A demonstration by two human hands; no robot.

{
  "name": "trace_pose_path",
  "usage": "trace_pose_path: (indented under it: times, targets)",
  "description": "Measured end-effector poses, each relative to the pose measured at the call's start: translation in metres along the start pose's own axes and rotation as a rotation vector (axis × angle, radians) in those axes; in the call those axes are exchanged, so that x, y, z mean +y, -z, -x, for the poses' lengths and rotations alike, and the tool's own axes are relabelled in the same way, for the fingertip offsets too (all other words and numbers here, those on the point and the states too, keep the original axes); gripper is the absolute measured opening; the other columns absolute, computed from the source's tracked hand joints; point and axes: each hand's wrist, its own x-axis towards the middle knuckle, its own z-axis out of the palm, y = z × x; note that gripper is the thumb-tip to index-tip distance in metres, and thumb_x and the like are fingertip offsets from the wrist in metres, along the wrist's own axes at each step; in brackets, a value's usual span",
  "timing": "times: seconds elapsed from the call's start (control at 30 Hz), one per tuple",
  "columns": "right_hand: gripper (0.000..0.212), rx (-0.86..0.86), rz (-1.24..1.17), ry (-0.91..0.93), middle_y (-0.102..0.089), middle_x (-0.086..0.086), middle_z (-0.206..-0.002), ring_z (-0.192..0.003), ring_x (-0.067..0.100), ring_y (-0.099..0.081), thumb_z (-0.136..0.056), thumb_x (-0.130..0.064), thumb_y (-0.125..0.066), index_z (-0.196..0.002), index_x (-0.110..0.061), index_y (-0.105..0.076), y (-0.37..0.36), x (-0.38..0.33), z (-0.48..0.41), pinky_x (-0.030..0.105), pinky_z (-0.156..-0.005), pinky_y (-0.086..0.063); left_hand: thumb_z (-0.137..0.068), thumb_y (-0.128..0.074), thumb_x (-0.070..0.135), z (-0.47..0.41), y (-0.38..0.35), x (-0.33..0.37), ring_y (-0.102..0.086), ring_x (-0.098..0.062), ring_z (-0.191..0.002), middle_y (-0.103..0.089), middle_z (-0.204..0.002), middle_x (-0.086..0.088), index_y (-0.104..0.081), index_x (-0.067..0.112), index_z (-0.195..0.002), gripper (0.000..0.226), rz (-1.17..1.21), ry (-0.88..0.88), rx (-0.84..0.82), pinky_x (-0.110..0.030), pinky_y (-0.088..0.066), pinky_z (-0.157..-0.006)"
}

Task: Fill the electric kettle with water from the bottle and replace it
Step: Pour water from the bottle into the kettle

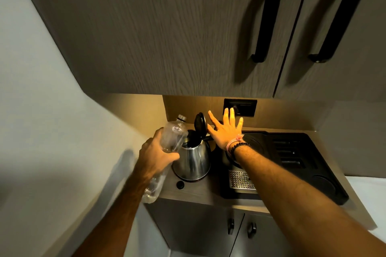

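A steel electric kettle [193, 160] stands on the wooden counter, its black lid [199, 121] flipped up. My left hand [155, 153] grips a clear plastic bottle [171, 137] with no cap on, its neck pointing up and away beside the kettle's mouth; a little water shows in its lower end. My right hand [225, 129] is spread flat with fingers apart, just right of the raised lid and above the kettle's handle, holding nothing. A small black bottle cap [180, 184] lies on the counter in front of the kettle.
A black tray [302, 158] with a round kettle base, a perforated metal drip grate [240, 180] and slots fills the counter's right side. A black wall socket [240, 107] sits behind my right hand. Upper cabinets with black handles hang overhead; a white wall is on the left.
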Motion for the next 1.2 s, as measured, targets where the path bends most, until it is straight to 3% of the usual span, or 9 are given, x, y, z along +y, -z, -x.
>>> trace_pose_path:
  times: [0.07,0.17,0.33,0.5,0.7,1.2]
  targets:
    - [0.067,-0.014,0.002,0.005,0.018,0.014,-0.164,-0.148,0.033,0.026,-0.089,-0.074,-0.005,-0.15,-0.051,0.007,0.002,-0.001,0.001,0.064,-0.114,0.014,-0.051,-0.079,0.053,-0.003,0.009,0.006,-0.06,-0.025,-0.1,-0.062,-0.126,-0.004,-0.027,0.037,-0.144,0.108,-0.12,0.034,-0.112,-0.042,-0.054,-0.09]
    - [0.065,-0.026,0.005,0.011,0.018,0.015,-0.164,-0.148,0.033,0.025,-0.09,-0.072,-0.006,-0.15,-0.05,0.008,0.005,-0.001,0.002,0.064,-0.116,0.013,-0.049,-0.078,0.061,-0.002,0.02,0.013,-0.056,-0.021,-0.09,-0.063,-0.126,-0.005,-0.025,0.037,-0.147,0.113,-0.297,0.065,-0.197,-0.038,-0.053,-0.084]
    - [0.066,-0.038,0.038,0.032,0.016,0.016,-0.164,-0.149,0.033,0.024,-0.091,-0.072,-0.006,-0.151,-0.048,0.007,0.01,-0.002,0.002,0.064,-0.116,0.012,-0.041,-0.074,0.066,-0.004,0.034,0.028,-0.058,-0.025,-0.084,-0.067,-0.109,-0.002,-0.04,0.04,-0.129,0.097,-0.529,0.06,-0.237,-0.034,-0.049,-0.073]
    - [0.064,-0.048,0.026,0.024,0.015,0.016,-0.164,-0.149,0.033,0.024,-0.092,-0.069,-0.007,-0.151,-0.048,0.008,0.009,-0.001,0.002,0.064,-0.116,0.012,-0.037,-0.073,0.065,-0.009,0.039,0.039,-0.05,-0.022,-0.083,-0.065,-0.115,-0.002,-0.046,0.036,-0.128,0.099,-0.639,0.073,-0.282,-0.033,-0.04,-0.068]
    - [0.065,-0.052,0.049,0.023,0.014,0.016,-0.164,-0.149,0.034,0.024,-0.091,-0.07,-0.005,-0.15,-0.048,0.008,0.01,-0.001,0.001,0.064,-0.116,0.012,-0.039,-0.073,0.062,-0.01,0.038,0.046,-0.052,-0.021,-0.083,-0.066,-0.107,0.001,-0.052,0.035,-0.12,0.088,-0.686,0.024,-0.276,-0.032,-0.039,-0.068]
    - [0.065,-0.076,0.051,0.015,0.014,0.015,-0.164,-0.149,0.033,0.023,-0.091,-0.07,-0.004,-0.151,-0.048,0.007,0.01,-0.002,0.001,0.064,-0.117,0.011,-0.045,-0.078,0.058,-0.008,0.043,0.044,-0.05,-0.018,-0.085,-0.066,-0.112,0.0,-0.053,0.033,-0.122,0.085,-0.691,0.025,-0.256,-0.033,-0.038,-0.07]
